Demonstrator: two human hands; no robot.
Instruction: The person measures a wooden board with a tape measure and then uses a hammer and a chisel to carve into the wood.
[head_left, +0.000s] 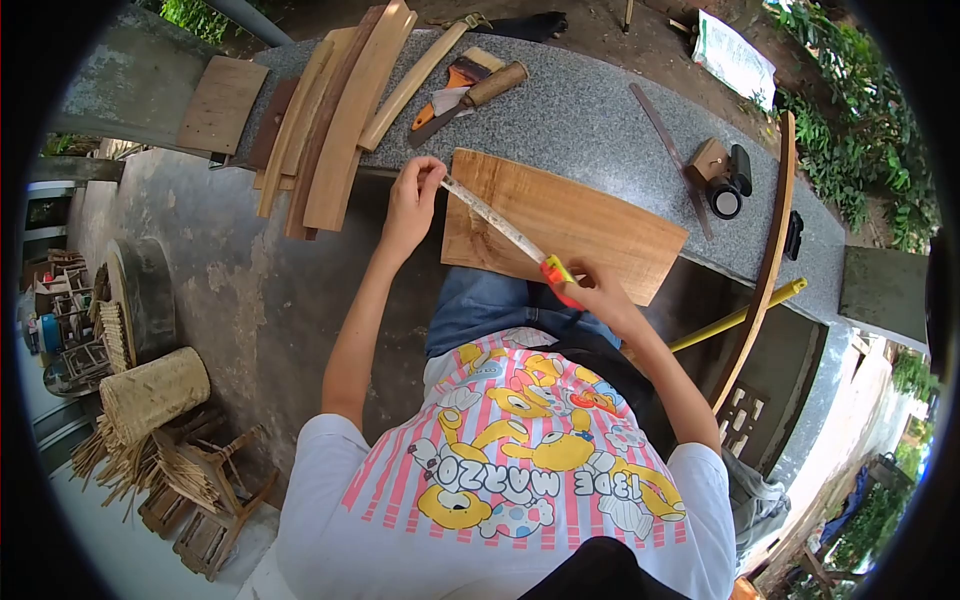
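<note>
A tape measure [558,271] with a yellow and red case sits in my right hand [598,292], its fingers closed round it. From the case its pale blade [497,222] runs up and left to my left hand [412,205], which pinches the free end between thumb and fingers. Under the blade lies a wide brown wooden board [590,225], partly on the granite bench and partly over my lap. The blade crosses the board at a slant. My left hand is just off the board's left edge.
On the granite bench [580,110] lie long wood strips [350,130], a chisel-like tool with a wooden handle [497,84], a brush [470,70], a metal ruler [660,130] and a small wooden block [708,160]. A curved wooden strip [765,270] leans at the right. Wooden chairs [215,480] stand lower left.
</note>
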